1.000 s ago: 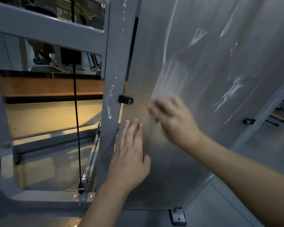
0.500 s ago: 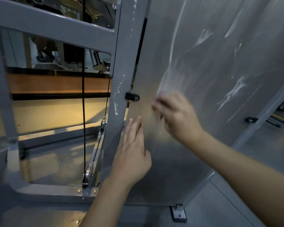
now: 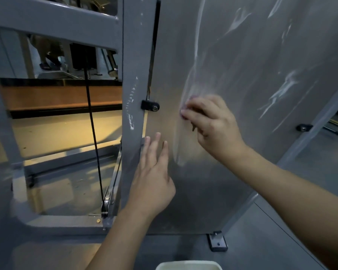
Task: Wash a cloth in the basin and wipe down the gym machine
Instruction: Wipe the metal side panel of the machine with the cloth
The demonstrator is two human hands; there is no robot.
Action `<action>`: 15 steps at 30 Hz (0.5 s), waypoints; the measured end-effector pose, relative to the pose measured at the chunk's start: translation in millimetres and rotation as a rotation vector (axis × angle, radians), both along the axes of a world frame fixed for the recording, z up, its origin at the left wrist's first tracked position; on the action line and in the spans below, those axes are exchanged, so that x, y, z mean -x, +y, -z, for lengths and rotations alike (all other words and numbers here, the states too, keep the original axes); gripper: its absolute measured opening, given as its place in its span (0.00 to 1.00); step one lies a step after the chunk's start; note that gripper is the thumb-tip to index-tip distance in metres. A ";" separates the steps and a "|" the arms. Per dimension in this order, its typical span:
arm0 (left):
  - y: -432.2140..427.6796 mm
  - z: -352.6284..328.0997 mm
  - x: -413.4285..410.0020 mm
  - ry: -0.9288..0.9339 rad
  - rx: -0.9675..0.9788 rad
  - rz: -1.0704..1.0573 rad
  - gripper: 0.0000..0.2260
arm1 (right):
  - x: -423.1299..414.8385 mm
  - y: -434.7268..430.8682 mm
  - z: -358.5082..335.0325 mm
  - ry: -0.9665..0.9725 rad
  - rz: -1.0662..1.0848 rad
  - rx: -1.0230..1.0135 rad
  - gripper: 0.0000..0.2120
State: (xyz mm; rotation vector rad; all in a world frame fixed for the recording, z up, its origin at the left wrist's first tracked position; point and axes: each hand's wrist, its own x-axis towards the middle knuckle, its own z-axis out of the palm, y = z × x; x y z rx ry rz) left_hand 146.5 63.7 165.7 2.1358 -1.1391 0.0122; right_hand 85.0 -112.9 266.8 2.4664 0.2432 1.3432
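The gym machine's translucent shield panel (image 3: 252,78) fills the right half of the view, streaked with wet smears. My right hand (image 3: 211,123) presses a small purple cloth (image 3: 185,109) against the panel; only the cloth's edge peeks out past my fingertips. My left hand (image 3: 154,172) lies flat on the panel's lower left, fingers straight, beside the grey upright post (image 3: 134,75). The white rim of the basin (image 3: 187,265) shows at the bottom edge.
Left of the post is the grey machine frame (image 3: 53,26) with a black cable (image 3: 92,123) running down to a pulley (image 3: 107,201). Black bolts (image 3: 150,106) hold the panel. A floor bracket (image 3: 217,242) sits below. A person's feet stand far behind the frame.
My right hand with the cloth has rubbed a little up and to the right on the panel. My left hand stays flat in place. The view has tipped down, bringing the basin rim in.
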 end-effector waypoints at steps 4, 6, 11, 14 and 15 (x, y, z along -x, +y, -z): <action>-1.6 2.1 -6.1 -0.044 -0.048 -0.014 0.37 | 17.0 -6.3 127.5 0.459 0.023 0.089 0.16; -4.2 1.7 -2.6 -0.026 -0.061 -0.036 0.38 | 21.2 -11.1 140.4 0.580 0.034 0.139 0.15; -4.1 -0.9 2.7 -0.009 -0.110 -0.042 0.39 | 17.0 -5.8 19.7 0.325 -0.051 0.141 0.18; -2.7 -0.4 3.6 -0.039 -0.155 -0.038 0.39 | 5.2 -4.4 -40.8 0.010 -0.051 0.048 0.08; -2.8 -1.3 4.4 -0.038 -0.159 -0.036 0.39 | 2.0 -1.7 -39.7 -0.061 -0.036 -0.011 0.07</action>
